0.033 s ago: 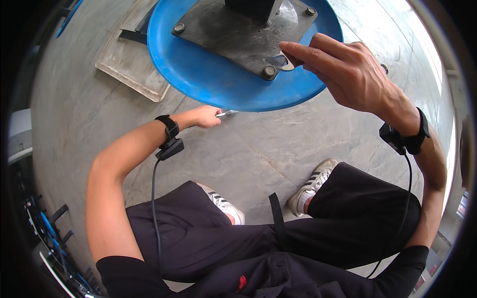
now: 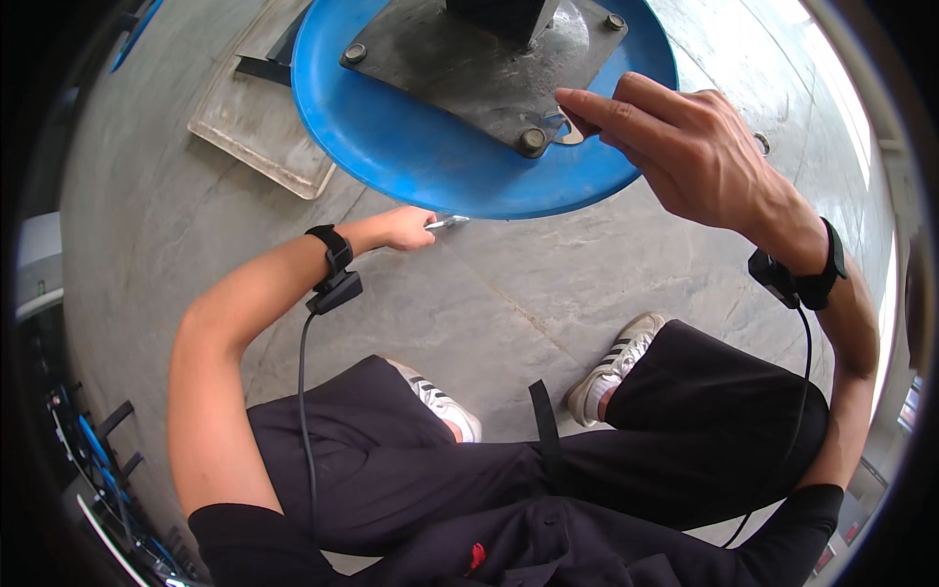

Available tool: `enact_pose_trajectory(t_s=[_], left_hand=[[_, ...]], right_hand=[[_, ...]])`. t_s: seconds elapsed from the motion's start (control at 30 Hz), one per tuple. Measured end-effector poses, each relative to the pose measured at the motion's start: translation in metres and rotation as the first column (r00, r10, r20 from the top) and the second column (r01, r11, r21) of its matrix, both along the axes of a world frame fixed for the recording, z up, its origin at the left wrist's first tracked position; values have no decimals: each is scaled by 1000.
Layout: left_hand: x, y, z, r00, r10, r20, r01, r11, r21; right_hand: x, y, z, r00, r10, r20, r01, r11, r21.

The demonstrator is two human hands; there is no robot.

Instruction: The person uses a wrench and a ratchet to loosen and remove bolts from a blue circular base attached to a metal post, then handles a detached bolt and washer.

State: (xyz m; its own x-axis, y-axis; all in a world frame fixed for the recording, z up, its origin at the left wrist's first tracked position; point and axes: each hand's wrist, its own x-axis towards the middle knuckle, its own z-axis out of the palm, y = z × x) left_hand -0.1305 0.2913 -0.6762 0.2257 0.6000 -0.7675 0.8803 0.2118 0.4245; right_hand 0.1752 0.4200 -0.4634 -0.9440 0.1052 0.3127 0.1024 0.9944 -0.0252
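Observation:
My right hand [image 2: 699, 147] is closed on a shiny metal wrench [image 2: 568, 128], most of it hidden by the fingers. Its open jaw lies beside the near corner bolt [image 2: 532, 140] of a dark metal plate [image 2: 469, 78]; I cannot tell whether it touches the bolt. The plate is bolted onto a round blue disc [image 2: 391, 157]. Low by the disc's near edge, my left hand [image 2: 411, 228] is closed around a second slim metal tool [image 2: 447, 223], apparently a wrench, whose far end reaches toward the disc's underside.
A dark square post [image 2: 501, 18] rises from the plate. Two further bolts show at the plate's left corner [image 2: 354, 53] and right corner [image 2: 615, 21]. Left of the disc lies a worn shallow tray [image 2: 259, 161] on the grey floor. My shoes [image 2: 626, 357] stand close in front.
My right hand and the wrench have shifted very slightly right and nearer to me. My left hand looks unmoved.

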Motion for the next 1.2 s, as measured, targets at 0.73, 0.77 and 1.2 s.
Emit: enact_pose_trajectory(t_s=[0.73,0.77,1.2], left_hand=[[0,2,-17,1000,-3,26,2,1000,18],[-1,0,-16,1000,9,10,-9,1000,-6],[-2,-2,-14,999,-18,36,17,999,42]], right_hand=[[-26,34,-7,983,171,-65,-148,953,263],[-35,39,-6,964,258,-71,-224,924,310],[-9,35,-4,992,126,-22,-125,991,41]])
